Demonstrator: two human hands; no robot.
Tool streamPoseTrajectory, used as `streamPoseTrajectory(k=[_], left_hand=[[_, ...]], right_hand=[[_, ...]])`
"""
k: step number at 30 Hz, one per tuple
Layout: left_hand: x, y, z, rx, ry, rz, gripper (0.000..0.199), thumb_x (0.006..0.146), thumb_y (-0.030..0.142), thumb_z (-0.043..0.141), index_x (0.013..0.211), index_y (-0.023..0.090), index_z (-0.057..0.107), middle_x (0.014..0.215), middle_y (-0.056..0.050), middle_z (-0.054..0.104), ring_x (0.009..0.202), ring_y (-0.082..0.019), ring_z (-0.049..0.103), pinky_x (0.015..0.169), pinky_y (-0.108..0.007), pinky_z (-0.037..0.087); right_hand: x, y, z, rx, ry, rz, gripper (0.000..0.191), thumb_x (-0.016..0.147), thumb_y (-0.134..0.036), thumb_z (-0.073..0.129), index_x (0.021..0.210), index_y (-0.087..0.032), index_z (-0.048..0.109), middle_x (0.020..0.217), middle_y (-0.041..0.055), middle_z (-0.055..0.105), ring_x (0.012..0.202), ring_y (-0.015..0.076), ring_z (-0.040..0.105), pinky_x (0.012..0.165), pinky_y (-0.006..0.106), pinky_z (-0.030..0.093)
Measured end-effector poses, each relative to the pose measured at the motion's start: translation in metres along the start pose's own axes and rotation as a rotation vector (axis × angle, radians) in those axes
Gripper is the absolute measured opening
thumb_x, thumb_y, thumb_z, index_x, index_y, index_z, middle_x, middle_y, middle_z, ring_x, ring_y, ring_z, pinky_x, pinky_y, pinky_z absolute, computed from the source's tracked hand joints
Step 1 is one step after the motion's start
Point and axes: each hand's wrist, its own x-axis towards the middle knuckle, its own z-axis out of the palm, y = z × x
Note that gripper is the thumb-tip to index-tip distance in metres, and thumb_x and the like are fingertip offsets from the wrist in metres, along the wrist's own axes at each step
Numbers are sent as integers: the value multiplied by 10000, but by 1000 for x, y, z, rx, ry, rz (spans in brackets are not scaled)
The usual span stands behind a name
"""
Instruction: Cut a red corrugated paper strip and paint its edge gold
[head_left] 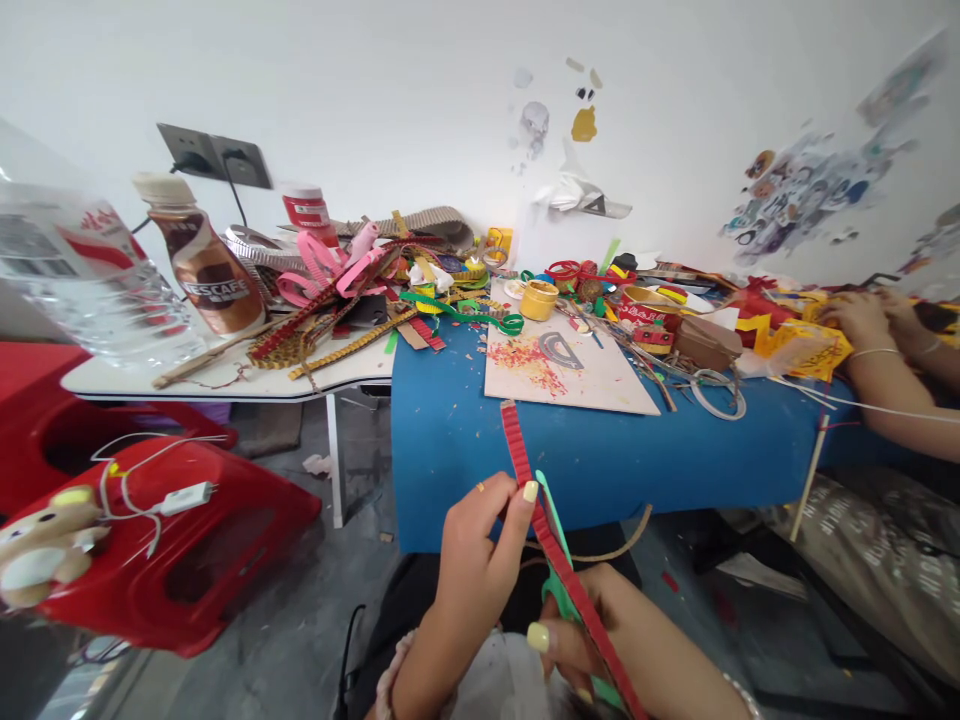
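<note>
A long red corrugated strip (517, 445) slants down toward me over my lap. My left hand (480, 550) pinches it between thumb and fingers near its upper part. Green-handled scissors (559, 590) are in my right hand (626, 625), fingers wrapped round the handles. The scissors lie along and partly behind the strip, blades pointing up and away from me. The lower part of the strip crosses in front of my right hand and leaves the view at the bottom. Whether the blades are apart cannot be made out.
The blue-covered table (450, 440) bears a stained white board (607, 375) with a protractor (561, 350), a yellow paint jar (538, 299) and heaped craft strips. Left are a bottle (214, 265) and a red stool (247, 510). Another person's hands (862, 325) work at right.
</note>
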Motion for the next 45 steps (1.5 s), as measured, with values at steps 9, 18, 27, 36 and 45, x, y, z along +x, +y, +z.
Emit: streamPoseTrajectory(k=[9, 18, 27, 36, 45], left_hand=[[-1, 0, 2, -9, 38, 12, 405, 963, 387, 400, 606, 200, 442, 557, 66, 411, 510, -98, 403, 527, -237, 342], [2, 2, 0, -10, 13, -62, 434, 921, 500, 399, 661, 189, 556, 603, 15, 571, 561, -122, 523, 563, -235, 389], [1, 1, 1, -1, 26, -123, 437, 884, 469, 436, 547, 194, 481, 506, 39, 461, 488, -101, 425, 512, -231, 326], [3, -4, 7, 4, 28, -120, 433, 903, 468, 401, 566, 200, 449, 519, 46, 425, 485, -95, 403, 490, -216, 319], [3, -6, 2, 68, -24, -116, 461, 909, 481, 393, 567, 188, 493, 518, 29, 467, 490, -101, 438, 509, -228, 316]], right_hand=[[0, 1, 5, -45, 76, 25, 580, 704, -718, 541, 497, -178, 513, 437, -33, 434, 428, 80, 379, 459, 234, 286], [11, 18, 8, -25, 115, -46, 467, 764, -546, 596, 489, -172, 550, 405, -57, 394, 389, 68, 315, 432, 227, 271], [13, 17, 10, -123, 118, 16, 466, 785, -530, 568, 482, -176, 543, 426, -29, 455, 363, 66, 344, 414, 224, 292], [20, 13, 13, -92, 99, -29, 348, 752, -407, 575, 505, -177, 490, 502, -7, 478, 478, 94, 425, 469, 221, 298], [24, 20, 12, -141, 166, -110, 359, 732, -247, 515, 469, -208, 273, 503, -54, 257, 512, 85, 209, 466, 273, 158]])
